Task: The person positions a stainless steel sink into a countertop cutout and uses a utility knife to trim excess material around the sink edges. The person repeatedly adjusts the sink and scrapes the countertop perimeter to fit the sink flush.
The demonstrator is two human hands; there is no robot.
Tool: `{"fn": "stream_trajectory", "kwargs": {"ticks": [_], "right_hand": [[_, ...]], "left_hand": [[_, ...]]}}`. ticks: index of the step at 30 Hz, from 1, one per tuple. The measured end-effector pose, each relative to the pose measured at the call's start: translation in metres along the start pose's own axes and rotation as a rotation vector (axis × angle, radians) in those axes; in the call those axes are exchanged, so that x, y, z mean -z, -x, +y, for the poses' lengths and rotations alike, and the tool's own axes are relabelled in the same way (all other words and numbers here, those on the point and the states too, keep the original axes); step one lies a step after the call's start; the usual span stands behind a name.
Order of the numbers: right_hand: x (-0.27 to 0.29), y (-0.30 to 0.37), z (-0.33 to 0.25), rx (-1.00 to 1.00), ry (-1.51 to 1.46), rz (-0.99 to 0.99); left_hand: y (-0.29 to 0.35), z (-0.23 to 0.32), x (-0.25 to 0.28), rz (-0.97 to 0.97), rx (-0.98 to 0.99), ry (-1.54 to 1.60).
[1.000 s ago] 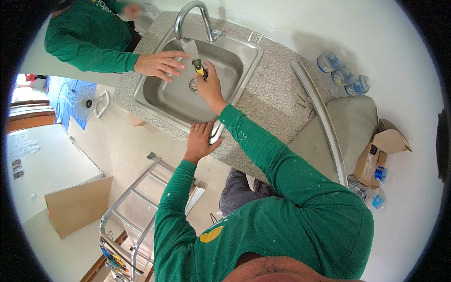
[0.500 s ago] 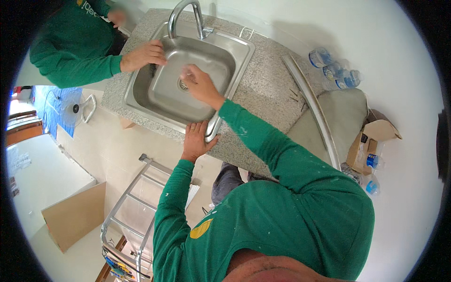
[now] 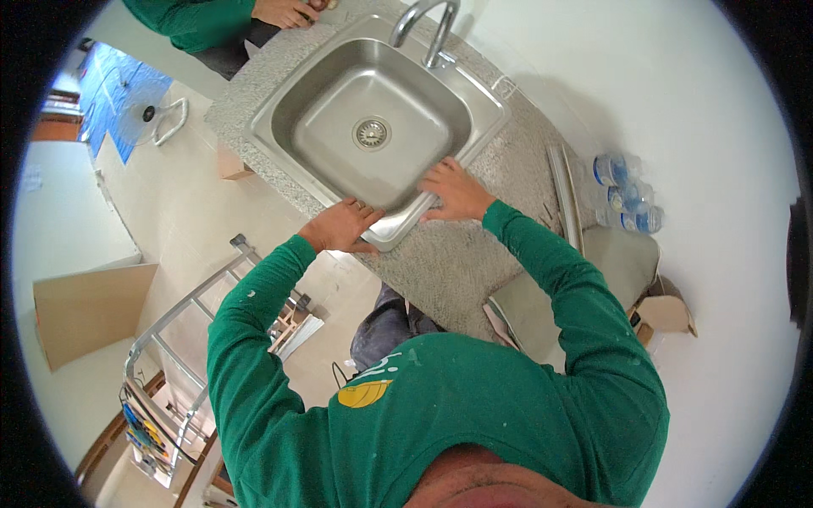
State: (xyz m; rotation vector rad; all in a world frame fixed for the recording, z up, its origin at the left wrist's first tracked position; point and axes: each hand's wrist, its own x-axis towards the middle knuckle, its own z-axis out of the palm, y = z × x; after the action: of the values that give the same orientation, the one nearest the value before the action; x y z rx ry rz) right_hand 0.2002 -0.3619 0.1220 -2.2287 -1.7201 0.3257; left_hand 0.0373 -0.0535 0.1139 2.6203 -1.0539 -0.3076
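A stainless steel sink (image 3: 330,110) sits in a speckled grey stone countertop (image 3: 457,271). Its basin holds a round drain strainer (image 3: 372,133), and a curved chrome faucet (image 3: 440,34) rises at the back. My left hand (image 3: 343,225) lies on the sink's front rim, fingers stretched over the edge near the front corner. On the right-hand rim rests my right hand (image 3: 458,191), its fingers spread and reaching to the basin's edge. Neither hand holds anything.
A co-worker's hand (image 3: 284,12) is at the counter's far left. Several plastic bottles (image 3: 625,193), a long metal strip (image 3: 565,199) and a grey-green slab (image 3: 542,309) lie at the right. An aluminium ladder (image 3: 195,309) and a fan (image 3: 148,113) stand at the left.
My right hand has come back from above the basin onto the right rim. My left hand stays on the front rim. The co-worker's hand has withdrawn from the sink. The view has shifted.
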Motion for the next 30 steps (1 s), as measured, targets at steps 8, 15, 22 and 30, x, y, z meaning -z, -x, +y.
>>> {"fn": "stream_trajectory", "kwargs": {"ticks": [8,15,22,30], "right_hand": [[0.002,-0.006,0.015,0.261,0.092,0.033],[0.013,0.000,0.013,0.257,0.103,0.094],[0.015,0.023,-0.020,-0.068,0.027,0.400],[-0.010,0.020,-0.057,-1.003,-1.960,0.548]], "left_hand": [[0.010,0.017,0.000,0.105,0.034,-0.122],[0.006,0.033,0.021,0.164,0.053,-0.227],[0.007,0.033,0.026,0.192,0.052,-0.233],[0.011,0.041,0.025,0.213,0.080,-0.208]]}}
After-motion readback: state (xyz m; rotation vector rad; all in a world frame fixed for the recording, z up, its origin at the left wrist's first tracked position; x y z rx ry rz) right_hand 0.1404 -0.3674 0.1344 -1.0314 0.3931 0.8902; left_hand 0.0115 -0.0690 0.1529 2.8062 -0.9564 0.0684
